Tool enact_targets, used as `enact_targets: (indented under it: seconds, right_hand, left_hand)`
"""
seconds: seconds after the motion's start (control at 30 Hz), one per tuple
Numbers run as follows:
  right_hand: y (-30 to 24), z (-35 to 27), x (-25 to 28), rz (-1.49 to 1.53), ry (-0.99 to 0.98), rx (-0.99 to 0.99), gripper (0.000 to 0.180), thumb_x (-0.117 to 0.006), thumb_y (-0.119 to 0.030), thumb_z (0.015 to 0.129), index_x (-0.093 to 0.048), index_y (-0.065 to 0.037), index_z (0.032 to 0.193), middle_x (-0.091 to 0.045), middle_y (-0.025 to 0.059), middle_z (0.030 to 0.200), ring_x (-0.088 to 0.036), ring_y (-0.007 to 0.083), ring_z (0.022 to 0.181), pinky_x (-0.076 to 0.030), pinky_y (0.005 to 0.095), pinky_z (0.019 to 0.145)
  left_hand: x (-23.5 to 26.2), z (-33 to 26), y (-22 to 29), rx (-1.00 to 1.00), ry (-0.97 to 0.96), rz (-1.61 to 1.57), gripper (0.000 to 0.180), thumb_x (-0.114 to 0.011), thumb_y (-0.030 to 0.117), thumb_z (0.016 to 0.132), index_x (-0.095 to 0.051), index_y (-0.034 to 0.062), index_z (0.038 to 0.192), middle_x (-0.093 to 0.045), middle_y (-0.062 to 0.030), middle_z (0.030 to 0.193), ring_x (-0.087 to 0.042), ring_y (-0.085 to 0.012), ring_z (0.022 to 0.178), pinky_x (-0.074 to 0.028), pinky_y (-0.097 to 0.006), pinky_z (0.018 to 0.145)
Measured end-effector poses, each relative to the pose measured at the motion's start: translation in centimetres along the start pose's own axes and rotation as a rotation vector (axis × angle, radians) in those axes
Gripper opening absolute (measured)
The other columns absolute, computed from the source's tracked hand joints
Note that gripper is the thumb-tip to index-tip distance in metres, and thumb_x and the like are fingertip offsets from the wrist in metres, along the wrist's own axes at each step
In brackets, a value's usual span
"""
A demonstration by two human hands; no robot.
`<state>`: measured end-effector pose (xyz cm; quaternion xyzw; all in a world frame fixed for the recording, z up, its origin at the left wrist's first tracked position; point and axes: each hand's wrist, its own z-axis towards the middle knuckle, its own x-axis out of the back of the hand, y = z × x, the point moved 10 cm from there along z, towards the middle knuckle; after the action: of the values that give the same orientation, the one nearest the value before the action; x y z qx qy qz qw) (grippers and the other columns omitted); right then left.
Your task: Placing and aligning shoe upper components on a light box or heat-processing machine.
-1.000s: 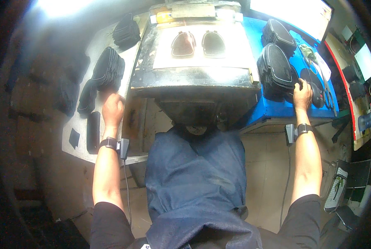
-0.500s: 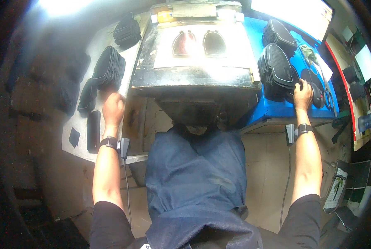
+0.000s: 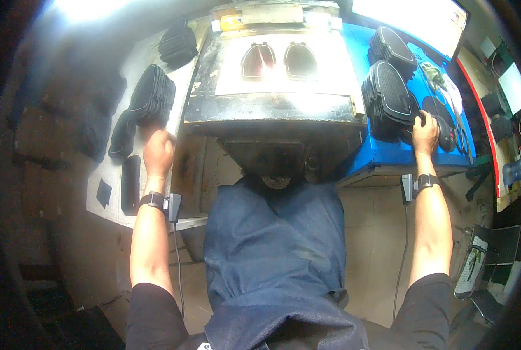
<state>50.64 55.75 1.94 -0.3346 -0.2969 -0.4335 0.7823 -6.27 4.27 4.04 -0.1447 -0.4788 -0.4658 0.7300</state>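
fingers [image 3: 419, 118] of the right hand [image 3: 425, 135] touch ribbed black padded pieces [image 3: 390, 99].

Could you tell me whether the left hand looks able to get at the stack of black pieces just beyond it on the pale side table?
Probably yes. The left hand rests on the pale side table right below the stack of black pieces, and nothing lies between them. The loose black pieces sit to its side, out of the way.
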Motion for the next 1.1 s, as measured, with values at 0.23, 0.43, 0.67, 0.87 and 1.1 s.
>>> enact_targets:
  seconds: [0.23, 0.43, 0.67, 0.87, 1.1]
  right_hand:
    - [-0.14, 0.13, -0.02, -0.002, 0.007, 0.017, 0.035, -0.061, -0.028, 0.089, -0.072, -0.009, 0.116, -0.069, 0.016, 0.12, -0.062, 0.0361, 0.112, -0.046, 0.0456, 0.101]
    - [-0.24, -0.02, 0.29, 0.004, 0.016, 0.013, 0.035, -0.06, -0.029, 0.089, -0.072, -0.01, 0.116, -0.069, 0.016, 0.117, -0.063, 0.0361, 0.111, -0.047, 0.0457, 0.1]
    - [-0.07, -0.11, 0.07, 0.011, 0.014, 0.001, 0.034, -0.061, -0.029, 0.089, -0.072, -0.01, 0.114, -0.07, 0.0153, 0.116, -0.063, 0.036, 0.11, -0.047, 0.0457, 0.099]
    - [0.14, 0.22, 0.0, 0.022, 0.035, 0.02, 0.034, -0.061, -0.028, 0.089, -0.072, -0.01, 0.115, -0.069, 0.0152, 0.116, -0.063, 0.036, 0.11, -0.047, 0.0456, 0.099]
    - [-0.29, 0.06, 0.24, 0.012, 0.011, 0.006, 0.034, -0.061, -0.028, 0.089, -0.072, -0.01, 0.115, -0.07, 0.0154, 0.116, -0.063, 0.0359, 0.109, -0.048, 0.0457, 0.098]
  left_hand:
    - [-0.27, 0.0, -0.52, -0.005, -0.002, -0.018, 0.012, -0.053, 0.005, 0.085, -0.065, 0.006, 0.086, -0.065, -0.0133, 0.087, -0.064, -0.0364, 0.084, -0.051, -0.044, 0.074]
    - [-0.23, -0.05, -0.37, 0.002, -0.019, -0.035, 0.012, -0.053, 0.007, 0.083, -0.065, 0.0067, 0.088, -0.065, -0.0146, 0.089, -0.063, -0.0401, 0.085, -0.051, -0.048, 0.073]
    - [-0.64, -0.1, -0.42, -0.008, -0.025, -0.047, 0.013, -0.053, 0.007, 0.083, -0.065, 0.007, 0.088, -0.065, -0.0147, 0.088, -0.063, -0.04, 0.085, -0.051, -0.048, 0.073]
    - [-0.26, 0.13, -0.5, 0.001, 0.004, 0.005, 0.015, -0.053, 0.002, 0.085, -0.067, 0.0066, 0.082, -0.065, -0.0107, 0.083, -0.066, -0.0315, 0.082, -0.051, -0.04, 0.074]
    - [-0.12, 0.01, -0.17, 0.018, -0.014, -0.002, 0.015, -0.053, 0.002, 0.085, -0.067, 0.0064, 0.082, -0.066, -0.0109, 0.085, -0.066, -0.0319, 0.083, -0.051, -0.04, 0.074]
